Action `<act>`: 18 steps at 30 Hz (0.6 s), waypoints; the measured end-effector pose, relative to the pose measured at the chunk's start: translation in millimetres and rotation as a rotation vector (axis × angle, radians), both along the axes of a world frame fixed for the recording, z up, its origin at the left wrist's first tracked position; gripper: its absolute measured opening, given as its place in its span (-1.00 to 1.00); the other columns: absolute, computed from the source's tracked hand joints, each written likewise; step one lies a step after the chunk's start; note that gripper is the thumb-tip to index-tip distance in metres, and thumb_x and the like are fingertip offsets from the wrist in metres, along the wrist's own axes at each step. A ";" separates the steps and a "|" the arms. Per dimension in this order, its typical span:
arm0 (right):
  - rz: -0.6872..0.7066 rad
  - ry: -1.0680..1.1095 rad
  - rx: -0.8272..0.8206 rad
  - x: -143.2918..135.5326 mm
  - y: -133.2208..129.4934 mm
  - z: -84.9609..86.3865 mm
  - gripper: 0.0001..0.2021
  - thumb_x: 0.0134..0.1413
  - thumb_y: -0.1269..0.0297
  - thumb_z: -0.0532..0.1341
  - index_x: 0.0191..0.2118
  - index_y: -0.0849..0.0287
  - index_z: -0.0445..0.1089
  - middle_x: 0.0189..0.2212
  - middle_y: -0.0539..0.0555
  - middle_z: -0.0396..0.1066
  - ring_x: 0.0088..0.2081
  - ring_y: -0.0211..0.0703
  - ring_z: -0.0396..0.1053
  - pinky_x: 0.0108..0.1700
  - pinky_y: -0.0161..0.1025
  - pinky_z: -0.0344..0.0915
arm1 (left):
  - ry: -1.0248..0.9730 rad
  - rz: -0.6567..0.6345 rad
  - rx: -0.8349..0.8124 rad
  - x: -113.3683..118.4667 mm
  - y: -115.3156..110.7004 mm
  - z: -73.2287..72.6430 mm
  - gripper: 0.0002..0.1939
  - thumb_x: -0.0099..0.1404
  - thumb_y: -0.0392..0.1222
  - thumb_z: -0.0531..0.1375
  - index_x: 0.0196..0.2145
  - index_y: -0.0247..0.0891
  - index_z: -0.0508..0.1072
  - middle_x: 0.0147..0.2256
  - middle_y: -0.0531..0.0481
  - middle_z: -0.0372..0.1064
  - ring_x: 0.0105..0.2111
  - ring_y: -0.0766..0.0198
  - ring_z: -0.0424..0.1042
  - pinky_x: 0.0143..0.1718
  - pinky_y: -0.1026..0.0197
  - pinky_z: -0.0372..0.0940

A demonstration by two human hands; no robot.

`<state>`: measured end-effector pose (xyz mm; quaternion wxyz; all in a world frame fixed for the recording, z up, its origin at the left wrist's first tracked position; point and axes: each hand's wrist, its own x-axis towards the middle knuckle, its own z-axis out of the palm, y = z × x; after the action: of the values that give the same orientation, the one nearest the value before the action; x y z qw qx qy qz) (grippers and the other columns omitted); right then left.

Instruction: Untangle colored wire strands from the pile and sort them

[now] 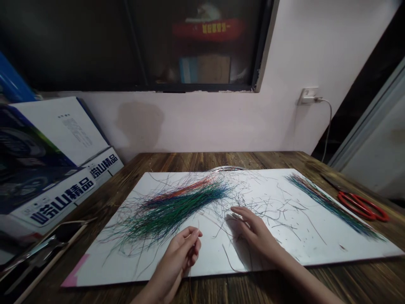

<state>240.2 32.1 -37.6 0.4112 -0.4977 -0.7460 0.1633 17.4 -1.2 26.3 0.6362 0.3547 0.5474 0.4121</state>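
Observation:
My left hand is closed in a pinch over the front part of a white board. A thin wire sticks up from its fingertips, and a strand hangs below the hand. My right hand is low over the board among loose wire pieces, its fingers stretched forward and apart; I see nothing held in it. Beyond my left hand lies a big loose pile of fine wires, green, blue and orange-red. A narrower bundle of coloured wires lies along the board's right side.
Red-handled scissors lie on the wooden table right of the board. A blue and white carton and a tray with a metal tool stand at the left. A plugged-in cable hangs down the wall.

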 end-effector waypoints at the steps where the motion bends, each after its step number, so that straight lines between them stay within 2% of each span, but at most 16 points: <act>1: -0.008 0.053 -0.019 1.7 0.3 1.3 -0.67 0.17 0.36 0.00 0.02 0.17 0.34 0.01 0.20 0.37 0.06 -0.06 0.30 0.06 -0.02 0.28 | -0.005 -0.007 0.011 -0.8 0.3 -1.5 -0.66 0.01 0.03 0.30 -0.40 -0.27 0.36 -0.62 0.17 0.18 -0.67 0.49 0.11 -0.67 0.46 -0.02; 6: 0.014 0.473 -0.197 7.8 0.5 14.0 -0.67 0.15 0.21 0.10 0.02 0.07 0.37 0.06 0.16 0.34 0.09 0.02 0.27 0.06 0.05 0.27 | -0.021 -0.036 0.017 -4.0 0.8 -8.0 -0.69 0.06 0.02 0.28 -0.39 -0.27 0.37 -0.61 0.17 0.18 -0.66 0.52 0.08 -0.67 0.48 -0.06; 9: 0.044 0.633 -0.282 9.3 -0.9 22.5 -0.64 0.11 0.19 0.15 0.05 0.04 0.35 0.08 0.16 0.32 0.09 0.05 0.28 0.10 0.11 0.21 | -0.029 -0.053 0.019 -4.1 1.8 -9.6 -0.69 0.08 0.02 0.27 -0.39 -0.28 0.36 -0.61 0.17 0.18 -0.66 0.53 0.07 -0.65 0.50 -0.05; 14: 0.031 0.772 -0.299 10.7 -1.3 26.2 -0.62 0.10 0.20 0.18 0.06 0.02 0.33 0.12 0.13 0.28 0.14 0.06 0.21 0.15 0.12 0.13 | -0.015 -0.058 0.009 -3.1 3.0 -8.3 -0.70 0.11 0.03 0.25 -0.39 -0.27 0.36 -0.60 0.16 0.18 -0.64 0.52 0.08 -0.65 0.50 -0.06; 18: 0.065 0.759 -0.248 12.9 -0.3 23.4 -0.57 0.09 0.19 0.18 0.11 0.00 0.28 0.18 0.11 0.19 0.18 0.09 0.14 0.16 0.15 0.10 | 0.007 -0.052 -0.006 -2.8 1.4 -7.5 -0.73 0.10 -0.01 0.25 -0.40 -0.26 0.35 -0.60 0.16 0.18 -0.65 0.50 0.07 -0.66 0.49 -0.08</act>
<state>253.1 31.9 -14.2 0.5890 -0.4241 -0.5311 0.4372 14.5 0.2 18.9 0.6460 0.3683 0.5413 0.3924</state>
